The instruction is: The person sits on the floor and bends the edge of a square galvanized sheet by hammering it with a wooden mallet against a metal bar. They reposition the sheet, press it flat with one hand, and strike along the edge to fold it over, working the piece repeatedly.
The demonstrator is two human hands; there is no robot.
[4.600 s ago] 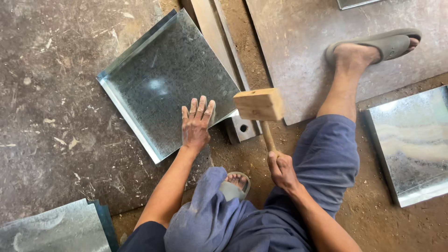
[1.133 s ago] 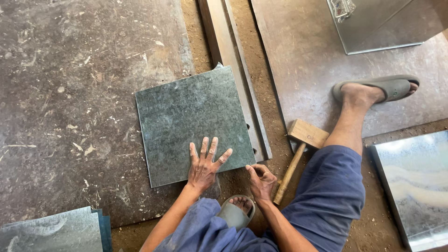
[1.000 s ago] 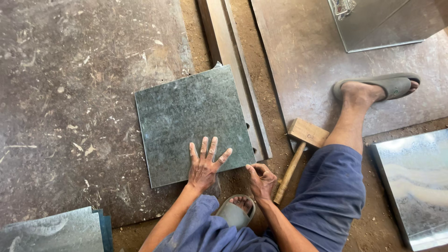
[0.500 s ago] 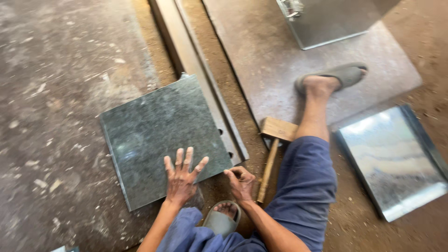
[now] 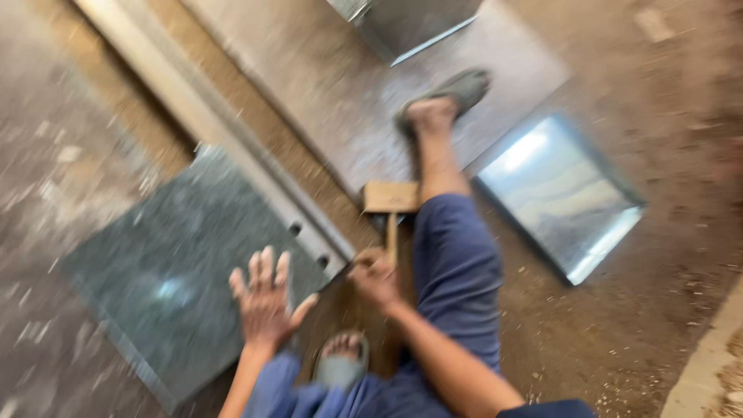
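At lower left of the frame, our left hand (image 5: 265,303) presses flat, fingers spread, on the galvanized sheet-metal panel (image 5: 174,271) on the floor, while our right hand (image 5: 374,275) closes around the wooden mallet (image 5: 391,203) handle at centre.

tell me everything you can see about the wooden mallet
The wooden mallet has a pale, blocky rectangular head and a thin straight handle, both apparently bare wood. It lies on the dirt floor beside the blue trouser leg, head away from the person, handle running back to the right hand, which closes around its lower end. The head sits next to the long metal rail. Motion blur hides finer detail.
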